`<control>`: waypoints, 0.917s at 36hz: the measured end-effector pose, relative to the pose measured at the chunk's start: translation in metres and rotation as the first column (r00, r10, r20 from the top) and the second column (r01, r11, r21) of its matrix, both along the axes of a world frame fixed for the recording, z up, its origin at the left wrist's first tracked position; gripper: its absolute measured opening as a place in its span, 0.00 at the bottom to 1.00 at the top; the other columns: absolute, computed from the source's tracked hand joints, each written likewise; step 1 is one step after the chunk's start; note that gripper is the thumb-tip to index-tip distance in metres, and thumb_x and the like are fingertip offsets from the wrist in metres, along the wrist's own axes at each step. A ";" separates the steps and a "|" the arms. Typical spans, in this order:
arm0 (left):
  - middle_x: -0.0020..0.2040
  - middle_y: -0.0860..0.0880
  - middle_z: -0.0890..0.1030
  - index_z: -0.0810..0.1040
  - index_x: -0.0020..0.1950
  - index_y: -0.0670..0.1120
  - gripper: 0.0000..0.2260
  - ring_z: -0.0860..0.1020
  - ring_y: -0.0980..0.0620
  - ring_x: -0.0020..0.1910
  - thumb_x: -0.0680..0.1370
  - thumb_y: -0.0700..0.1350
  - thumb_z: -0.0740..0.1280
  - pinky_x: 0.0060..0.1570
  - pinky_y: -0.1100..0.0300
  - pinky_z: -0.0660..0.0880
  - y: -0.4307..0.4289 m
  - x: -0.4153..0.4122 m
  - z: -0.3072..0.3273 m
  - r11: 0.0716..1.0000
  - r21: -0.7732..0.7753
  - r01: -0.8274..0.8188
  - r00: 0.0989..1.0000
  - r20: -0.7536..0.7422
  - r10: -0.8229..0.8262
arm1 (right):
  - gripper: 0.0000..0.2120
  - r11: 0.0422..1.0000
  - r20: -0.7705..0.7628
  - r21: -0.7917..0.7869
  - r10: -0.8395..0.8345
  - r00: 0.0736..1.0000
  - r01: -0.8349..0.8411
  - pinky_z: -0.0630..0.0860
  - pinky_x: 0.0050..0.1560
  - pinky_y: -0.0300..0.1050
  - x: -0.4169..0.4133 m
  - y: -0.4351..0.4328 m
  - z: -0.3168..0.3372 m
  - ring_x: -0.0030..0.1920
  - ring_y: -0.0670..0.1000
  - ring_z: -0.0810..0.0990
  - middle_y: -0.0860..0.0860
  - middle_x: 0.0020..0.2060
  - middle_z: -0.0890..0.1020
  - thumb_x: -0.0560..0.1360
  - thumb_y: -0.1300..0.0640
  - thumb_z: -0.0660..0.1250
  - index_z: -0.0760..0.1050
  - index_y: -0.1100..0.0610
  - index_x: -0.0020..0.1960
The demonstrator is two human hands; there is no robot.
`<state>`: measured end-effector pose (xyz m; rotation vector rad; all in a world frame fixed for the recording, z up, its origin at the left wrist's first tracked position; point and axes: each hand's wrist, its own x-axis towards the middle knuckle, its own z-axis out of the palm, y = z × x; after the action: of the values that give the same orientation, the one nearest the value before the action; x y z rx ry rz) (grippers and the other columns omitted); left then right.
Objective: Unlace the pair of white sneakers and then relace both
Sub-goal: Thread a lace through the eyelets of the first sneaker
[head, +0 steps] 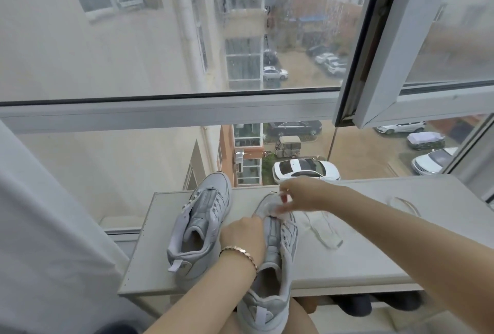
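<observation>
The unlacing looks done: the second sneaker [199, 224], at centre-left of the frame on the white worktop [347, 256], shows bare eyelets and an open tongue, and a spare lace [403, 204] lies in a loop at the right edge of the frame, well apart from both shoes. The held sneaker [279, 242] sits lower centre, heel hanging over the worktop's near edge. The left hand [242, 237] grips its side at the midfoot, fingers curled over the upper. The right hand [299, 194] has its fingertips bunched at the toe-end eyelets, apparently pinching an end of the loose lace [324, 232] that trails beside the shoe; blur hides the detail. By this reading relacing has barely begun, with nearly all eyelets of both shoes left.
</observation>
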<state>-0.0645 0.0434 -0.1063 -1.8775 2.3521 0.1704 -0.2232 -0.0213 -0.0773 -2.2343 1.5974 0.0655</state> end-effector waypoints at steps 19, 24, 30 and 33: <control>0.45 0.57 0.80 0.74 0.59 0.48 0.10 0.77 0.68 0.42 0.79 0.47 0.63 0.41 0.73 0.72 -0.052 -0.063 0.101 0.950 0.017 0.312 0.273 -0.959 -0.072 | 0.24 0.794 0.933 -0.294 0.119 0.338 0.532 0.60 0.25 0.38 0.005 0.001 0.245 0.21 0.46 0.56 0.48 0.21 0.61 0.80 0.52 0.57 0.58 0.54 0.27; 0.33 0.50 0.77 0.77 0.38 0.48 0.14 0.76 0.59 0.27 0.81 0.47 0.59 0.34 0.67 0.73 -0.066 -0.041 0.075 0.985 0.113 0.130 0.359 -0.931 0.060 | 0.24 0.494 0.617 -0.732 0.190 0.764 0.469 0.59 0.26 0.30 -0.013 0.001 0.252 0.20 0.43 0.58 0.44 0.20 0.59 0.80 0.53 0.56 0.55 0.52 0.27; 0.27 0.54 0.72 0.72 0.29 0.47 0.24 0.70 0.57 0.28 0.82 0.53 0.50 0.31 0.67 0.65 -0.078 -0.010 0.059 0.992 0.125 0.006 0.653 -0.752 0.091 | 0.23 0.487 0.174 -0.863 0.039 0.984 0.133 0.57 0.25 0.39 -0.038 -0.002 0.227 0.22 0.47 0.60 0.47 0.20 0.61 0.80 0.54 0.56 0.56 0.52 0.27; 0.25 0.53 0.68 0.69 0.29 0.46 0.25 0.67 0.56 0.24 0.82 0.56 0.48 0.28 0.66 0.67 -0.083 -0.014 0.075 0.996 0.085 0.025 0.709 -0.704 0.042 | 0.23 0.572 0.104 -0.814 -0.035 0.994 0.105 0.63 0.27 0.40 -0.042 -0.003 0.211 0.22 0.47 0.62 0.48 0.21 0.64 0.80 0.51 0.56 0.58 0.53 0.28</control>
<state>-0.0788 -0.0400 -0.0315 -2.0186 2.6934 1.1812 -0.2649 -0.0244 0.1333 -2.7424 1.9106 -0.9924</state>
